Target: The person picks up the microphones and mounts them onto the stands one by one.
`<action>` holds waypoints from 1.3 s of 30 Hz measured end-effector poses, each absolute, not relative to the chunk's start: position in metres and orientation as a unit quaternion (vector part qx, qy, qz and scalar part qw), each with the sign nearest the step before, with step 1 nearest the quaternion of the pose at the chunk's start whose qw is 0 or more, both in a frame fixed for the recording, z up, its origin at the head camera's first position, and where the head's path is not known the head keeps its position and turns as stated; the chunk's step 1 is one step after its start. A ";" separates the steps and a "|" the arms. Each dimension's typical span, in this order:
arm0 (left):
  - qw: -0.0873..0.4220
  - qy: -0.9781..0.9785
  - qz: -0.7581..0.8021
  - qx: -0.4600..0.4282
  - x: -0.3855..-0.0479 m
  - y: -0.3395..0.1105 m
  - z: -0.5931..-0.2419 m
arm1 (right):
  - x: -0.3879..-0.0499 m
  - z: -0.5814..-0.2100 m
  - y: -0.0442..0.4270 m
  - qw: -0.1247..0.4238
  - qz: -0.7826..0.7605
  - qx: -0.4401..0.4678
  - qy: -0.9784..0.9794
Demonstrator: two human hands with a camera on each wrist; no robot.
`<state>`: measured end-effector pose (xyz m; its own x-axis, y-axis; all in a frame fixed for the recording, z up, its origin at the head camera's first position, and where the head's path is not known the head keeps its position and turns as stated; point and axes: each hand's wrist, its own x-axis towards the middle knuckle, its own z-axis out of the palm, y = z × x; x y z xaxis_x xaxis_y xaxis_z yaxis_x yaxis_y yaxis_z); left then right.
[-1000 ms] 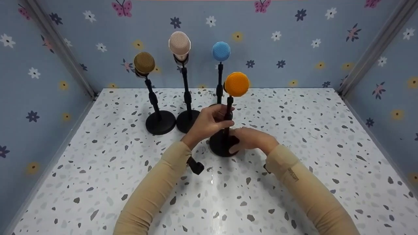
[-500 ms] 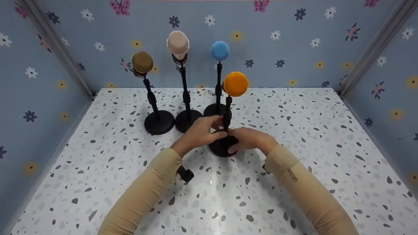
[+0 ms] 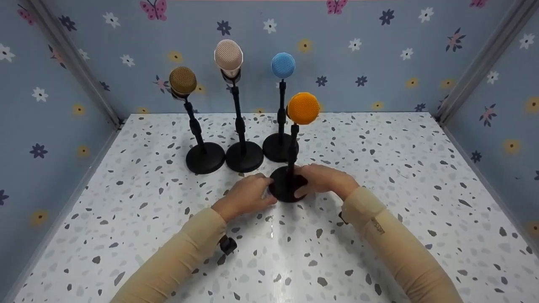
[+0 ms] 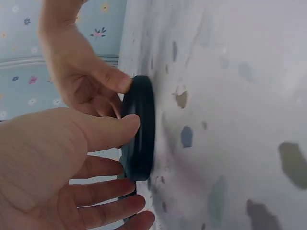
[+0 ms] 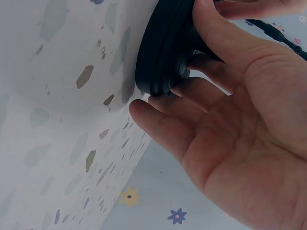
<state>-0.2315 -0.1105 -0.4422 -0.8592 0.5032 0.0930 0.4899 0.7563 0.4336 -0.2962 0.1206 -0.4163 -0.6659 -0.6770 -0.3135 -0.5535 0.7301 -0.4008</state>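
An orange-headed microphone (image 3: 304, 108) stands upright on a black desk stand, whose round base (image 3: 283, 189) rests on the table. My right hand (image 3: 323, 180) holds that base from the right, thumb on its near side and fingers toward the far rim. At the base's left edge is my left hand (image 3: 247, 196). In the left wrist view its thumb overlaps the base (image 4: 146, 129) and its other fingers are spread and nearly straight. The right wrist view shows my right thumb and fingers about the base (image 5: 160, 55).
Behind stand three more microphones on black round-based stands: a brown-gold one (image 3: 183, 81), a pale pink one (image 3: 228, 55) and a light blue one (image 3: 283, 65). The speckled white table (image 3: 379, 143) meets flowered blue panels (image 3: 379, 63) at the back and sides.
My left hand has let go of the orange microphone's pole and moved down and left to the base's left edge. My right hand has stayed at the base. The microphones look still.
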 end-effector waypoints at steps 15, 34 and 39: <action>-0.003 0.945 0.233 0.230 -0.232 -0.102 -0.452 | -0.298 -0.418 0.120 0.223 -0.134 -0.338 0.905; -0.050 0.955 0.203 0.209 -0.230 -0.087 -0.453 | -0.298 -0.420 0.122 0.221 -0.133 -0.350 0.901; -0.020 0.959 0.203 0.197 -0.233 -0.085 -0.449 | -0.300 -0.419 0.122 0.228 -0.127 -0.343 0.902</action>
<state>-0.2326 -0.0854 -0.4494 -0.9216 0.3696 0.1183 0.3859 0.8401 0.3813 -0.2997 0.1219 -0.4191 -0.6609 -0.6768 -0.3243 -0.5605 0.7325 -0.3864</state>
